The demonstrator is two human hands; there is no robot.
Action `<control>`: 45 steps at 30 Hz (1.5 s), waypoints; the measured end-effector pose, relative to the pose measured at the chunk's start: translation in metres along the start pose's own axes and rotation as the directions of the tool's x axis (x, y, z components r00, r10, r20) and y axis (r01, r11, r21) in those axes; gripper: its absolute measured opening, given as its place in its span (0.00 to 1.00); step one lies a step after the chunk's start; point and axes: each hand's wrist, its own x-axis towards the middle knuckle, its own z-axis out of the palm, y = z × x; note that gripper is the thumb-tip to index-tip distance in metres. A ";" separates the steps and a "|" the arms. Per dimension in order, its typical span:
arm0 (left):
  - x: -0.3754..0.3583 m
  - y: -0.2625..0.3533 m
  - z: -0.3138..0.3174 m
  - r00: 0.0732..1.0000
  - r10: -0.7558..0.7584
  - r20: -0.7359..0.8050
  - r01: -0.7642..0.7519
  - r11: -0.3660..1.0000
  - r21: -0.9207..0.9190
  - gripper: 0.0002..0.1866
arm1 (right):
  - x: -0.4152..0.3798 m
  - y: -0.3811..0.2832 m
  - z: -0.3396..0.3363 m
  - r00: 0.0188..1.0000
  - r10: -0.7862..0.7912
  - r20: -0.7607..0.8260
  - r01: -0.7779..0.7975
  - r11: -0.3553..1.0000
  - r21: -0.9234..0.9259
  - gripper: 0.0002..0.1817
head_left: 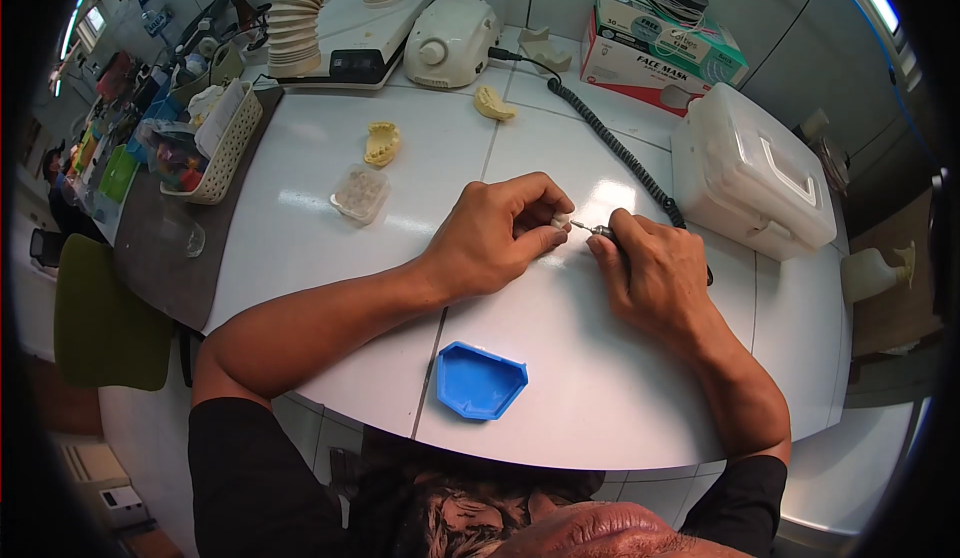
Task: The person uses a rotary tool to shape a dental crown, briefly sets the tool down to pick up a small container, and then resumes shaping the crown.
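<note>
My left hand (495, 238) rests on the white table (300, 248) and pinches a small white tooth-like piece (560, 222) between thumb and fingers. My right hand (655, 273) grips a slim rotary handpiece (603, 230), and its thin bur tip touches the small white piece. A black coiled cord (610, 143) runs from the handpiece back to the cream motor unit (450, 43).
A blue tray (478, 382) lies at the near edge. A clear small box (360, 194) and two yellow dental casts (382, 143) (492, 105) sit farther back. A white case (750, 173), face-mask boxes (655, 43), a suction hose (300, 13) and a basket (225, 148) ring the table.
</note>
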 end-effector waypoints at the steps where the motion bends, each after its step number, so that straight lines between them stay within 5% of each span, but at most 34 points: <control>1: 0.000 0.001 0.000 1.000 -0.009 0.003 0.009 1.000 0.000 0.11 | 0.000 0.000 0.001 1.000 0.001 -0.002 -0.001 1.000 -0.004 0.19; 24: 0.001 0.000 0.000 0.999 -0.041 0.020 0.043 0.988 -0.147 0.09 | 0.000 0.000 0.004 1.000 -0.003 -0.030 0.002 1.000 -0.022 0.19; 45: 0.001 -0.001 -0.001 0.998 -0.058 0.015 0.059 0.994 -0.092 0.11 | 0.000 0.001 0.005 0.995 -0.052 -0.083 0.055 0.998 0.038 0.16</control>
